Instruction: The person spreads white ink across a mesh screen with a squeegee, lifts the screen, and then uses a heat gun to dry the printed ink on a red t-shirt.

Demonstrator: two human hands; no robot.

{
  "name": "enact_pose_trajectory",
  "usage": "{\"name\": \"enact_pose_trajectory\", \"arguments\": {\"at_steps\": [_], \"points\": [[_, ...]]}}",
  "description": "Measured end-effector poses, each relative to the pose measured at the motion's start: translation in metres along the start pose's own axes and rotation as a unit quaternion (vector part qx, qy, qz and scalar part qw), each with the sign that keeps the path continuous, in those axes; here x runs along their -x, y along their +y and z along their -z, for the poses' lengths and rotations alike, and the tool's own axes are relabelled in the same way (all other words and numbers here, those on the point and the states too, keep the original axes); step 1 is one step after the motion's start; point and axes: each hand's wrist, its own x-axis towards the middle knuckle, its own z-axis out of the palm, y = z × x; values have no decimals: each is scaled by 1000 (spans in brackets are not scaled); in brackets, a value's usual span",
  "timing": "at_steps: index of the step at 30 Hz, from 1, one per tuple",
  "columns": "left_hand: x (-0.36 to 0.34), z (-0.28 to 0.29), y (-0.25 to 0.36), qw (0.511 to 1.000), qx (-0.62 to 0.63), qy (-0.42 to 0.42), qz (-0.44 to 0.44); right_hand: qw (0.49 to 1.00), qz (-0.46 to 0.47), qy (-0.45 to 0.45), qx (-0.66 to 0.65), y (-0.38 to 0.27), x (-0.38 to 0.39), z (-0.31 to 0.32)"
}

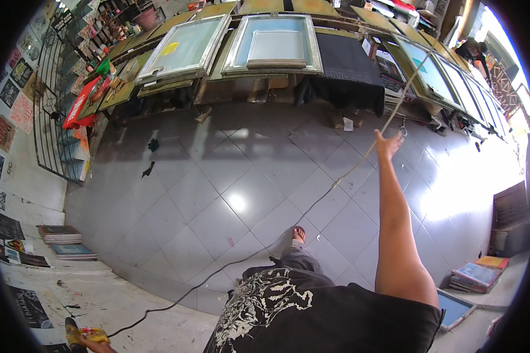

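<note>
My right hand (388,143) is stretched far out with the fingers apart, right beside a long thin cord (312,203). The cord runs from the lower left across the grey tiled floor (218,182) up to the benches at the upper right. A small metal hook (403,127) hangs just past my fingertips. I cannot tell whether the hand touches the cord. My left hand (95,345) shows only at the bottom edge, closed around a yellow and red object (94,335) where the cord ends. My foot in a sandal (298,235) stands on the tiles.
Printing screens in frames (275,42) lie on wooden benches along the far side, one bench draped in black cloth (344,67). Stacks of prints (60,234) sit left, more stacks (477,275) right. A metal grille (56,117) stands left. Another person (470,49) works far right.
</note>
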Motion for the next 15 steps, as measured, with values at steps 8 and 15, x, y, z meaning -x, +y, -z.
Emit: {"name": "enact_pose_trajectory", "arguments": {"at_steps": [8, 15], "points": [[92, -54, 97, 1000, -11, -26, 9, 882, -172, -361, -249, 31, -95, -101], [104, -6, 78, 990, -119, 1, -79, 680, -137, -430, -578, -56, 36, -131]]}}
